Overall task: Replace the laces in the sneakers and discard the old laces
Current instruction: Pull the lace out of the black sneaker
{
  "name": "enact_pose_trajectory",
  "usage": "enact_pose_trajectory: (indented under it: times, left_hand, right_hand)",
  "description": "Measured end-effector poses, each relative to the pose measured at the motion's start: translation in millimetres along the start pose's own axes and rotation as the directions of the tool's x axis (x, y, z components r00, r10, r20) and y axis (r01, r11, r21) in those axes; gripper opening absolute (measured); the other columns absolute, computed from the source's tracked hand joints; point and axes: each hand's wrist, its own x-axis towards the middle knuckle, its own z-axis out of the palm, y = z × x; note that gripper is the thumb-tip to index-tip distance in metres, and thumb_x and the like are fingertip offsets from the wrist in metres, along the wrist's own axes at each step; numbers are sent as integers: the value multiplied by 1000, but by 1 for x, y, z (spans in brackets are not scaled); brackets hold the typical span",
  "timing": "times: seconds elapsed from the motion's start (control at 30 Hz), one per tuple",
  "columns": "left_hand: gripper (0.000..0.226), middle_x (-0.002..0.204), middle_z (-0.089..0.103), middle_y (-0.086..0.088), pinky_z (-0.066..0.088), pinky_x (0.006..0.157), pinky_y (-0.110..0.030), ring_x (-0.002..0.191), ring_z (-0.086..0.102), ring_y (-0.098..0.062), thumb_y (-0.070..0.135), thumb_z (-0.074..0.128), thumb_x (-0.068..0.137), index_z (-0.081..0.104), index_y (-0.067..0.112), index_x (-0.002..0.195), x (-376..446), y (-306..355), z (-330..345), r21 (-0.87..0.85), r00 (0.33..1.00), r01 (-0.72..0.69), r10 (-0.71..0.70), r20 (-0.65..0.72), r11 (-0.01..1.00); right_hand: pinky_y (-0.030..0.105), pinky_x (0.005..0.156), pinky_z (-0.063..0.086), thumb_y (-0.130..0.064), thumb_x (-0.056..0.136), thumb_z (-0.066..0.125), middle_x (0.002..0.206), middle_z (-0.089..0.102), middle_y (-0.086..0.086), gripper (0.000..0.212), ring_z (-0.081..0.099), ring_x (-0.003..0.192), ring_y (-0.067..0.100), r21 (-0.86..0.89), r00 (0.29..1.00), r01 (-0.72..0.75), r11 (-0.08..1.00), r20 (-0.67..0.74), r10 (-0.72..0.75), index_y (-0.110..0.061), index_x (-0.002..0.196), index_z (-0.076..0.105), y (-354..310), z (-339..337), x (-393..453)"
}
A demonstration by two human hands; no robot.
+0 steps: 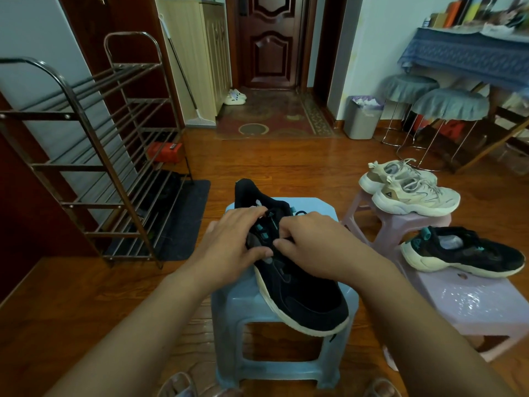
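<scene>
A black sneaker (pixel 297 293) with a cream sole and teal eyelet tabs lies on a light blue plastic stool (pixel 286 353), toe toward me. My left hand (pixel 234 245) rests on the shoe's left side by the tongue, fingers curled over the upper. My right hand (pixel 312 242) pinches a black lace at the eyelets on the right side. The second black sneaker (pixel 463 253) lies on a pink stool (pixel 469 308) to the right, and I see no lace in it.
A pair of beige sneakers (pixel 409 187) sits on another pink stool (pixel 395 222) behind. A metal shoe rack (pixel 94 156) stands at the left on a dark mat. A grey bin (pixel 362 118) stands by the far wall, next to covered stools (pixel 449 107).
</scene>
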Motion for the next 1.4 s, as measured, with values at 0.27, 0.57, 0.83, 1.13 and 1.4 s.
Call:
enact_pose_trajectory:
  times: [0.27,0.57,0.83,1.13,1.4]
  left_hand:
    - [68,132,50,21,33,103,-40,125,40,-8,54,70,87,37,43,146,1,0,-4,59,998,58,-58,-8,997]
    - [76,138,51,5,38,109,-42,129,37,-15,42,77,87,40,24,151,3,6,1,-36,997,77,-76,24,996]
    - [59,126,39,17,38,104,-31,122,37,-4,29,79,88,44,35,135,-7,10,6,-199,997,78,-82,-12,977]
    - [63,144,38,14,33,116,-35,138,30,-8,36,80,86,49,38,140,-8,11,10,-64,998,4,-7,-57,998]
    - [63,126,39,21,43,92,-31,112,43,-4,57,80,74,46,45,126,-7,8,3,3,998,25,-25,-55,1000]
  right_hand:
    - [20,71,47,-38,92,64,89,56,-20,11,55,84,-3,41,976,-126,991,186,117,-39,83,57,39,-23,-111]
    - [20,70,51,-7,97,50,105,61,-14,42,62,86,5,-255,642,-325,911,648,410,-48,98,62,136,1,-172]
    - [20,83,52,-23,102,57,111,67,-16,23,62,92,-4,341,944,-209,916,-175,281,-29,121,69,75,17,-67]
    - [29,68,38,-39,94,66,85,66,-4,23,60,84,17,309,857,-333,891,-296,423,-18,87,69,24,26,10]
    - [29,58,40,-32,95,68,78,66,6,27,62,77,23,341,877,-446,827,-17,480,-12,77,67,24,7,26]
